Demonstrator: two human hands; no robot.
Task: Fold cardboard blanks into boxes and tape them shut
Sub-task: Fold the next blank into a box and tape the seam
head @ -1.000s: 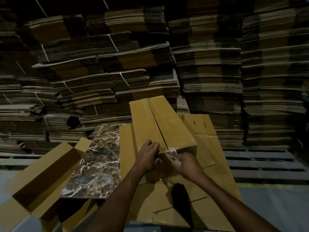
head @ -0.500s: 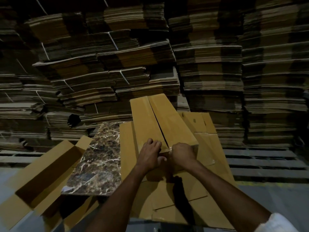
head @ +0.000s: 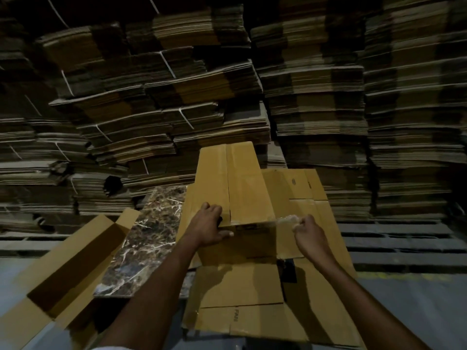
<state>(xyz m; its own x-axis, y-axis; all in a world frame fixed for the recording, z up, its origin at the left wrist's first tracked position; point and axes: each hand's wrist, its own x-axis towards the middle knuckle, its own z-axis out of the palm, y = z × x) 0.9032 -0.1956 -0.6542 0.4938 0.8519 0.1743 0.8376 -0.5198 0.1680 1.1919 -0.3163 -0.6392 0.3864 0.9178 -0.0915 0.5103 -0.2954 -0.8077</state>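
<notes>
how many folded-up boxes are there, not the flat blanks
2. A closed box sits in the middle, its near end gripped by the left hand while the right hand pinches tape. An open box lies at lower left. More may hide in the dark.

Dim warehouse light, dark vignetted corners, wide-angle bowing at edges, motion blur at the right, hard arm shadows on cardboard
</notes>
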